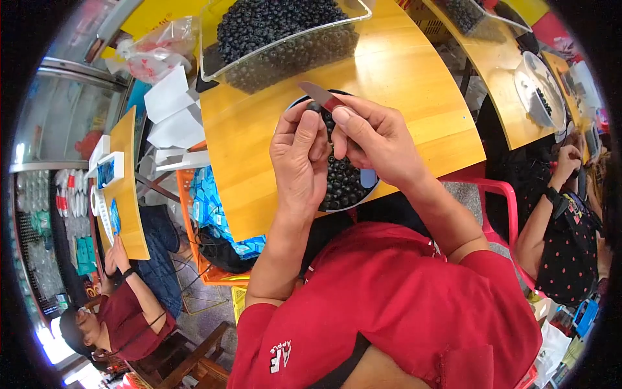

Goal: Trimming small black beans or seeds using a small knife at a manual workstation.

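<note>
My left hand (300,155) pinches a small dark round fruit (314,107) between thumb and fingertips, raised over a dark bowl (355,198) full of the same dark fruits. My right hand (376,139) grips a small knife with a reddish handle; its blade (315,92) points left and touches the fruit. Both hands hover above the yellow wooden table (402,78). A clear plastic tub (285,39) heaped with dark fruits stands at the table's far side.
An orange crate (214,259) with blue packets sits left of the table. A person in a dotted top (570,220) sits at the right beside another yellow table (505,84) with a clear bowl. Another person (123,311) sits lower left. A red chair (499,194) stands at my right.
</note>
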The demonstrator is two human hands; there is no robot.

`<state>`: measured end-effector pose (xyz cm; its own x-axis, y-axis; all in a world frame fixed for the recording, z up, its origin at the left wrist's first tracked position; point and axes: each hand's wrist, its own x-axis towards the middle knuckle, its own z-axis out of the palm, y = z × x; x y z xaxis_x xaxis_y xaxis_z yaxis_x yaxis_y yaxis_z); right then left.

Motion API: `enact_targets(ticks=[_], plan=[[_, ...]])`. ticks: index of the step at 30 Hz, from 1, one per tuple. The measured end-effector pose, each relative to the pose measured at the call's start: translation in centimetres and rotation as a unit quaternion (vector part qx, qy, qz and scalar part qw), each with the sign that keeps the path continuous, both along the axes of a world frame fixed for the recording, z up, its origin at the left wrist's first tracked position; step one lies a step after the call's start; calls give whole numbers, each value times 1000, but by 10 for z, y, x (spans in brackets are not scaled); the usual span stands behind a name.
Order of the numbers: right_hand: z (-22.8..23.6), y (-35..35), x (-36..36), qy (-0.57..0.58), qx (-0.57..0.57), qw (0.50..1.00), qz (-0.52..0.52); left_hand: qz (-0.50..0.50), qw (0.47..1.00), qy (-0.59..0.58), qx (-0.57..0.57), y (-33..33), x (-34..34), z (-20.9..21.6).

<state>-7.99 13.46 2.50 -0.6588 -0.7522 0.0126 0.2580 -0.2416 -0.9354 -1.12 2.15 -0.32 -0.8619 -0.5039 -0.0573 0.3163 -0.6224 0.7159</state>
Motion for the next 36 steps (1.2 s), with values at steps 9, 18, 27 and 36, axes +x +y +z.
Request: enact_targets(ticks=[9, 18, 27, 36], plan=[[-10, -1, -3, 25, 12, 1000, 15, -33, 999, 27, 9, 1, 1, -6], [-1, 5, -8, 20, 31, 999, 34, -61, 997, 36, 11, -2, 3, -1], [-1, 12, -7, -13, 9, 999, 40, -42, 999, 25, -5, 2, 0, -4], [-6, 13, -14, 56, 34, 996, 61, -90, 995, 31, -11, -4, 4, -4]])
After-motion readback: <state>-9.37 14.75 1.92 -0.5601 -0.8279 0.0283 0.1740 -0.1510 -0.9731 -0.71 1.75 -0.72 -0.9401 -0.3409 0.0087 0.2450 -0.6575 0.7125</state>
